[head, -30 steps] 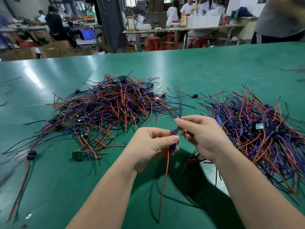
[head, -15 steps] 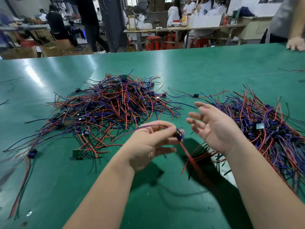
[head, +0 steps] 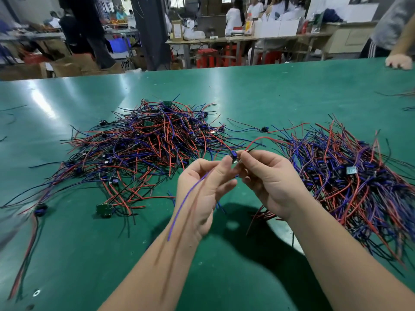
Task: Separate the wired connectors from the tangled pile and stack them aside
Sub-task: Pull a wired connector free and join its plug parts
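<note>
Left hand (head: 202, 189) and right hand (head: 269, 182) both pinch one small blue plastic connector (head: 233, 156) in the air, over the middle of the green table (head: 67, 243).

The piece looks very light. Its thin red wire (head: 258, 140) and thin blue wire (head: 186, 198) are limp and may snag, so I judge the hard body is the better place to hold. The tangled pile of red, blue and black wires (head: 146, 142) lies left of the hands, and the sorted stack of wired connectors (head: 348, 176) lies right. Bare table is open on the near side and along the far edge.
</note>
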